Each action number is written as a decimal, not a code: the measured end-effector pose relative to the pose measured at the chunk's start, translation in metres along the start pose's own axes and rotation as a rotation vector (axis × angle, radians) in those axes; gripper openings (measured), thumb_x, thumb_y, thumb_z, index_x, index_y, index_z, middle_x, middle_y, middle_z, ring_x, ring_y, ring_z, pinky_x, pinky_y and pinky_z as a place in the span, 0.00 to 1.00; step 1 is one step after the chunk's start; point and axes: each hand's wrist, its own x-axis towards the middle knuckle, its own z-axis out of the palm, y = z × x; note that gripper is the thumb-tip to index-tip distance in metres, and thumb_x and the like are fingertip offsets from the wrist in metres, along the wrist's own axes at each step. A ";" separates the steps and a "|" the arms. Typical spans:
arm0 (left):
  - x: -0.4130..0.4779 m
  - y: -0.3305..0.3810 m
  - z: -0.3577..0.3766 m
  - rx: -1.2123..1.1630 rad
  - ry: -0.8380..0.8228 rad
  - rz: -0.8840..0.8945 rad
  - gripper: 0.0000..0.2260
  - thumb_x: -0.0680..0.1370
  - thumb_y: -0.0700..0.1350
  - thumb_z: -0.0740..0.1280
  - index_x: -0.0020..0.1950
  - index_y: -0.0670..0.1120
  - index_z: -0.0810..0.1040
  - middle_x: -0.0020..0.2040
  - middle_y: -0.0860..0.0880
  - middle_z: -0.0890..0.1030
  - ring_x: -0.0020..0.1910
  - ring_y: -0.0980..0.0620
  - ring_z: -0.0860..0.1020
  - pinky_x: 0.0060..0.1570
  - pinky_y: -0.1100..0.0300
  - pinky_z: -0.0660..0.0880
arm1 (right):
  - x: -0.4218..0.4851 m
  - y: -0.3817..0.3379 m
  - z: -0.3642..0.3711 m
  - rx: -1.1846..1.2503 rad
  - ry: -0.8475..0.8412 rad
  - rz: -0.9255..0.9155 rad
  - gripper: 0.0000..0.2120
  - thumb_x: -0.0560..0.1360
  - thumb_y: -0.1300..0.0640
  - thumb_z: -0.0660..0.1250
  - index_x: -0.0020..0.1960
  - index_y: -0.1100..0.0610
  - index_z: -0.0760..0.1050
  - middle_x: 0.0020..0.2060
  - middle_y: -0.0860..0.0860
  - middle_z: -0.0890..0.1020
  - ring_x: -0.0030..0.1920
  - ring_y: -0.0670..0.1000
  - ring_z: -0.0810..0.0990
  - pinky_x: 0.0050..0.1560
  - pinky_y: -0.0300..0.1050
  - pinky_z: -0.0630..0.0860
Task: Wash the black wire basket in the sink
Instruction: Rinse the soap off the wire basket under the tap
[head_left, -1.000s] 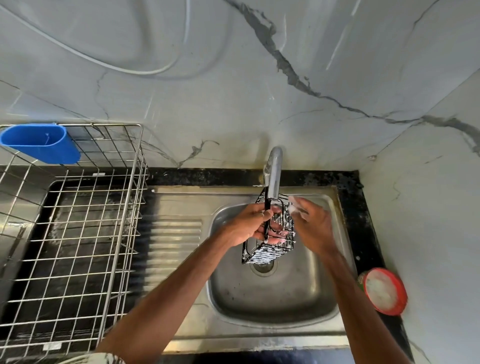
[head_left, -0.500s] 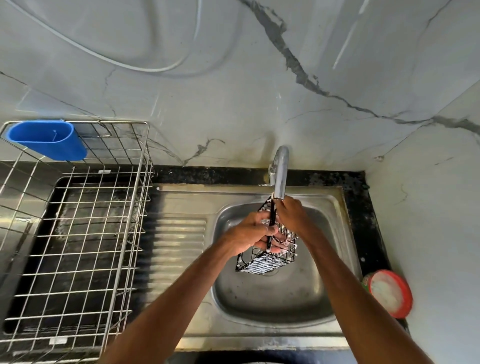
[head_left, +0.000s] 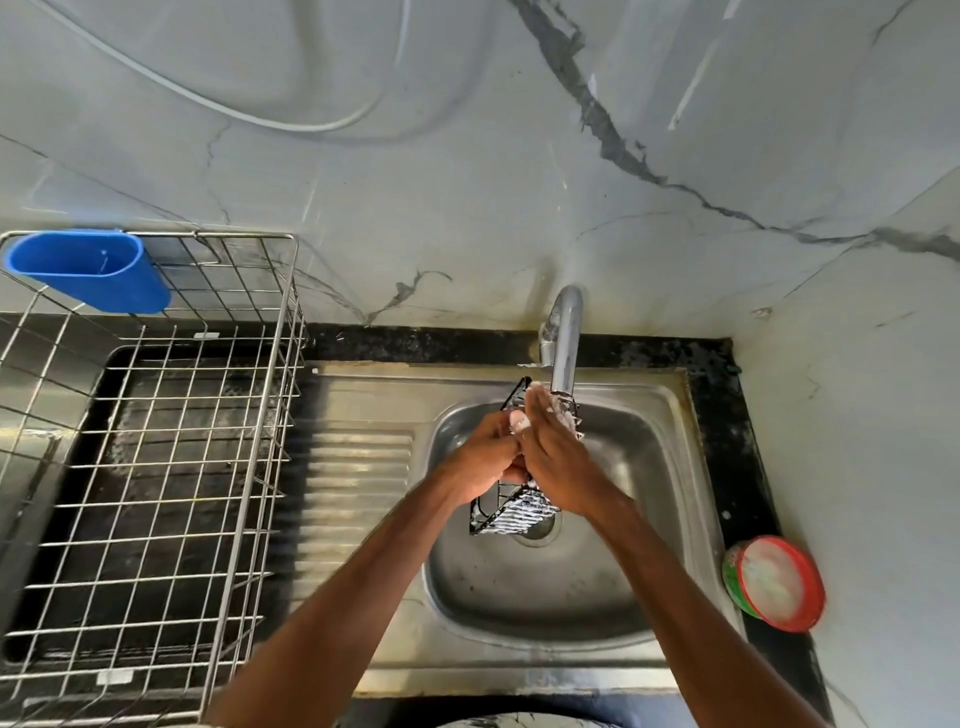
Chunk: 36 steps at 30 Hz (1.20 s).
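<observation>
- Black wire basket (head_left: 511, 512): held on end and tilted, directly under the tap (head_left: 566, 338). Its top is by the spout and its foot is above the drain, probably so suds run off into the sink (head_left: 649, 467).
- Left hand (head_left: 483, 460): just left of the tap's line, with fingers curled round the basket's side wires. It serves as the steadying grip.
- Right hand (head_left: 558, 462): below the spout, with fingers straight and together, laid flat on the basket and foamy at the tips. It is likely rubbing.
- Tap: I cannot tell whether water is flowing.
- Red-rimmed tub (head_left: 779, 582): on the counter, right of the tap and nearer the person. Its contents are white, seemingly cleaner kept within reach.
- Wire drying rack (head_left: 156, 467): well left of the tap, with a blue holder (head_left: 88, 270) hooked on its back. This is probably where the basket will drain.
</observation>
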 end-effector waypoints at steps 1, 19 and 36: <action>-0.002 -0.002 -0.001 -0.005 -0.001 0.009 0.09 0.85 0.34 0.60 0.59 0.38 0.78 0.40 0.46 0.84 0.40 0.49 0.83 0.42 0.54 0.83 | -0.001 0.000 0.001 0.010 -0.024 -0.002 0.32 0.84 0.40 0.43 0.83 0.55 0.41 0.82 0.50 0.43 0.81 0.50 0.39 0.81 0.52 0.40; -0.015 -0.008 0.006 -0.098 -0.151 -0.040 0.13 0.85 0.37 0.63 0.69 0.39 0.75 0.57 0.35 0.85 0.53 0.37 0.86 0.50 0.47 0.85 | 0.055 0.022 -0.013 -0.209 0.142 0.354 0.27 0.85 0.44 0.44 0.64 0.60 0.73 0.60 0.63 0.78 0.62 0.64 0.76 0.64 0.60 0.69; -0.019 -0.005 0.014 -0.162 -0.074 -0.044 0.13 0.85 0.34 0.61 0.69 0.43 0.75 0.50 0.40 0.88 0.47 0.43 0.88 0.44 0.53 0.85 | 0.037 0.014 -0.004 -0.084 0.256 0.154 0.17 0.86 0.54 0.52 0.61 0.59 0.77 0.54 0.57 0.83 0.57 0.58 0.80 0.71 0.56 0.65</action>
